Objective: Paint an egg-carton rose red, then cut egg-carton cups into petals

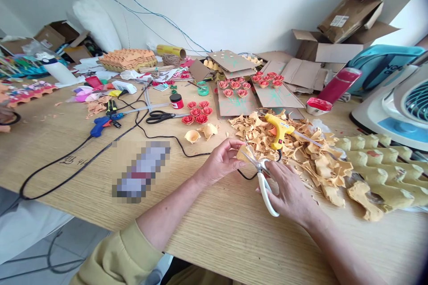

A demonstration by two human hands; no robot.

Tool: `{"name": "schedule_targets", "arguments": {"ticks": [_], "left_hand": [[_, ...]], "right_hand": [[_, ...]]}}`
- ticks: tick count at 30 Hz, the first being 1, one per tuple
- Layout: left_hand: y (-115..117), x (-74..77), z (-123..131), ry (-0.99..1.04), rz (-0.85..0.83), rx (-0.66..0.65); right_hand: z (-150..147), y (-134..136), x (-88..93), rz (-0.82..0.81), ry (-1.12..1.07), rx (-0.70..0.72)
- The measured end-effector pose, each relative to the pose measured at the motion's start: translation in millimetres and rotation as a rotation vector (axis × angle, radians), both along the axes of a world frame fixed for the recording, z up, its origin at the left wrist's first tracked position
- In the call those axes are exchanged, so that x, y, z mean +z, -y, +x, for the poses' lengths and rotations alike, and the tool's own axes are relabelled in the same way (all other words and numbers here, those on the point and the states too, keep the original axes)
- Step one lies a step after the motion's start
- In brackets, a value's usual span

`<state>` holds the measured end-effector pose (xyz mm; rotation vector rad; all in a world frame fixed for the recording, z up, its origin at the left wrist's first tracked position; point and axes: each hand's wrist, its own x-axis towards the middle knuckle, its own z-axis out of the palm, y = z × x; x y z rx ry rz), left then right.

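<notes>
Tan moulded pulp: a small piece point(248, 151), held just above the worktop point(207, 227), is pinched between the thumb and fingers of the left hand point(222, 164). White-handled scissors point(260, 167) are gripped in the right hand point(289, 189), their parted blades against the piece. Beyond the right hand lie curled scraps point(329, 167) and a yellow glue gun point(279, 131); beyond the left, two tan cups point(193, 136) sit near a cluster of red roses point(201, 119). At right, an olive egg tray point(384, 167).
</notes>
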<state>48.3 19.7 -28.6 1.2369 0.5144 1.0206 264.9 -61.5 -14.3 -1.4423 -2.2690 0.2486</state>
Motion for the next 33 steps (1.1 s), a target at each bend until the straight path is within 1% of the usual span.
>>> {"name": "schedule_targets", "arguments": {"ticks": [7, 11, 15, 19, 25, 27, 30, 33], "left_hand": [[0, -0.2, -1, 0.013, 0.031, 0.004], [-1, -1.3, -2, 0.008, 0.030, 0.003], [-1, 4.4, -4, -0.008, 0.041, 0.023], [0, 11.5, -5, -0.019, 0.060, 0.019], [3, 12.4, -4, -0.007, 0.128, 0.095], [4, 13.8, -4, -0.012, 0.089, 0.065], [7, 18.0, -5, -0.012, -0.033, -0.010], [9, 21.2, -4, -0.002, -0.101, -0.027]], "right_hand": [[1, -1, -1.2, -0.004, -0.063, 0.050], [0, 0, 1.0, -0.005, -0.081, 0.062], [-1, 1, 4.2, 0.001, -0.113, 0.068], [0, 2, 3.7, 0.027, -0.119, 0.078], [-1, 3, 4.3, 0.064, -0.120, 0.067], [-2, 3, 4.5, 0.071, -0.128, 0.048], [-4, 4, 3.0, 0.076, -0.116, 0.025], [-5, 4, 0.5, 0.102, -0.088, 0.020]]}}
